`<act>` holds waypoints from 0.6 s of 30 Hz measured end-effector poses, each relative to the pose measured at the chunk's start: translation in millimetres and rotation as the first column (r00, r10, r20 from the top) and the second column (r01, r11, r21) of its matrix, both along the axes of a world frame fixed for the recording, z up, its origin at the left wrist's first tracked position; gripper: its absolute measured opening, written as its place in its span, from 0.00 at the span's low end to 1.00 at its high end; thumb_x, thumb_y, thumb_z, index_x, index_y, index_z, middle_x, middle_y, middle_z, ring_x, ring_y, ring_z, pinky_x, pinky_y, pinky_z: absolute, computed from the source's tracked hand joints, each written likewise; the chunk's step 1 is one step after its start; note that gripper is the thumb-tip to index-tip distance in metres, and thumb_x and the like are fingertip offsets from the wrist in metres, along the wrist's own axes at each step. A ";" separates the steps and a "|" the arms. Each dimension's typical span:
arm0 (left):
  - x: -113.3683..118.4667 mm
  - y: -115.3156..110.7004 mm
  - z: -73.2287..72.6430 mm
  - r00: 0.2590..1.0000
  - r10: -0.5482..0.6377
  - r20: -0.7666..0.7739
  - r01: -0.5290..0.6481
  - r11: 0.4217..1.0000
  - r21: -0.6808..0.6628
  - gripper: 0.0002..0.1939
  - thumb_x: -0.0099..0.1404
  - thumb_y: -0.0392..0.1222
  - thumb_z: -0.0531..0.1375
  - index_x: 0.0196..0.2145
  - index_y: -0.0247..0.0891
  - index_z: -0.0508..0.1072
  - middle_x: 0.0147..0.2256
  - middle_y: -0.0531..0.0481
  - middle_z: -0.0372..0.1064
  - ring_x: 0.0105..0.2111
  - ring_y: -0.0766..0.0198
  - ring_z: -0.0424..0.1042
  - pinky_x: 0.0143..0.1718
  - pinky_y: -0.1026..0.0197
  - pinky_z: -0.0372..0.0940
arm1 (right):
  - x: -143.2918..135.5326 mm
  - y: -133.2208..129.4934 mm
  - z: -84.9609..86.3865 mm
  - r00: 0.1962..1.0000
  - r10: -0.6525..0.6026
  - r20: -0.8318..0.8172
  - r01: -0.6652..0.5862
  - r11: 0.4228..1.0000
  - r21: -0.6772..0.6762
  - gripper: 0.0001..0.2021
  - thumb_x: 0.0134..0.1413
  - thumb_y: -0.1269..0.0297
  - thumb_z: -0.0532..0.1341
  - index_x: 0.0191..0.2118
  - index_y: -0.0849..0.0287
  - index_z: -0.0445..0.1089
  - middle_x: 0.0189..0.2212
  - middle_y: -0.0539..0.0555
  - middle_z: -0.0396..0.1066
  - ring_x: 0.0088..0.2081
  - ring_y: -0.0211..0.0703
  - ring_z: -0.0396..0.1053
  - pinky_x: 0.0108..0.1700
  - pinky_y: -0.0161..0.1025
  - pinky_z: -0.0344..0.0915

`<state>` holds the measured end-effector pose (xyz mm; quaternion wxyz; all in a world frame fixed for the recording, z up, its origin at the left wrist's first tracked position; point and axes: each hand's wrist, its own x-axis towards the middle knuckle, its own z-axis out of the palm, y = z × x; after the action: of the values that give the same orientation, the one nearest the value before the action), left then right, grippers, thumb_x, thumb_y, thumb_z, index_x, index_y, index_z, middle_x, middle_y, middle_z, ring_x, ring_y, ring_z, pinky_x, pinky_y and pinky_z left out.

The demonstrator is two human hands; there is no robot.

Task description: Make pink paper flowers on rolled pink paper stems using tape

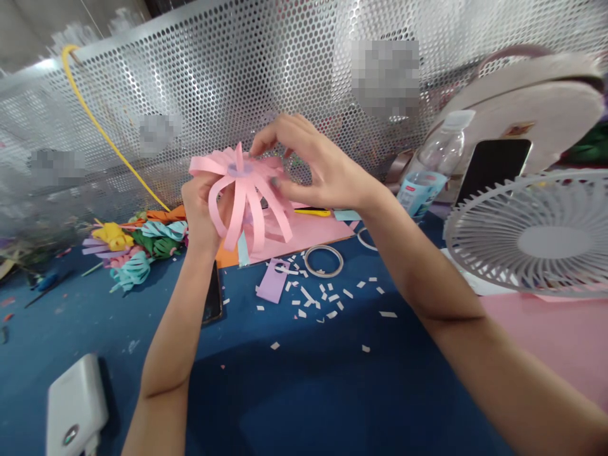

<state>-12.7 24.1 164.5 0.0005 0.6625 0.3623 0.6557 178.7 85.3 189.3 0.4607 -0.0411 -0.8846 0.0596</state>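
Note:
A pink paper-strip flower (244, 190) with a purple centre is held up above the table, its looped strips curving downward. My left hand (202, 202) grips it from the left and beneath, its fingers mostly hidden behind the strips. From the right, my right hand (304, 158) reaches to the flower, thumb and fingers bent around a strip at its far side; the exact contact is partly covered. Below lie pink paper sheets (318, 231) and a yellow-handled cutter (313, 212).
White paper scraps, a tape roll (323, 261), a purple paper piece (273, 280) and a phone (213, 297) lie below. Paper bundles (137, 240) and a power bank (76, 405) are left. A bottle (434, 164), fan (536, 234) and bag (532, 107) stand right; a perforated metal panel (228, 69) rises behind.

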 end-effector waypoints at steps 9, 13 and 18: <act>1.4 4.7 -0.4 0.982 -0.186 0.030 0.184 0.981 0.059 0.12 0.56 0.50 0.66 0.22 0.42 0.72 0.25 0.52 0.62 0.27 0.63 0.64 0.30 0.56 0.60 | -2.4 0.0 -1.3 0.998 0.061 0.015 -0.063 0.993 0.096 0.14 0.55 0.63 0.58 0.48 0.56 0.66 0.45 0.54 0.69 0.48 0.45 0.65 0.57 0.48 0.62; -2.9 5.0 -1.6 0.994 -0.105 -0.008 0.106 0.993 0.058 0.12 0.57 0.50 0.66 0.22 0.43 0.72 0.24 0.52 0.63 0.27 0.62 0.63 0.28 0.57 0.59 | -1.4 -1.9 -0.7 0.998 0.062 0.011 -0.063 0.994 0.095 0.14 0.54 0.64 0.57 0.47 0.56 0.66 0.45 0.54 0.69 0.47 0.45 0.65 0.57 0.47 0.62; -5.5 3.4 -3.2 0.997 0.056 -0.058 -0.050 0.994 0.101 0.11 0.57 0.48 0.66 0.23 0.42 0.74 0.22 0.53 0.65 0.24 0.64 0.63 0.25 0.58 0.58 | -3.4 -3.8 -1.7 0.999 0.012 -0.036 -0.010 0.999 0.039 0.11 0.54 0.66 0.57 0.45 0.54 0.66 0.44 0.54 0.69 0.47 0.47 0.65 0.56 0.48 0.64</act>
<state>-18.2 27.5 161.3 -0.0610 0.6715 0.3467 0.6520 175.3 81.5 187.6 0.4769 -0.0263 -0.8773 0.0459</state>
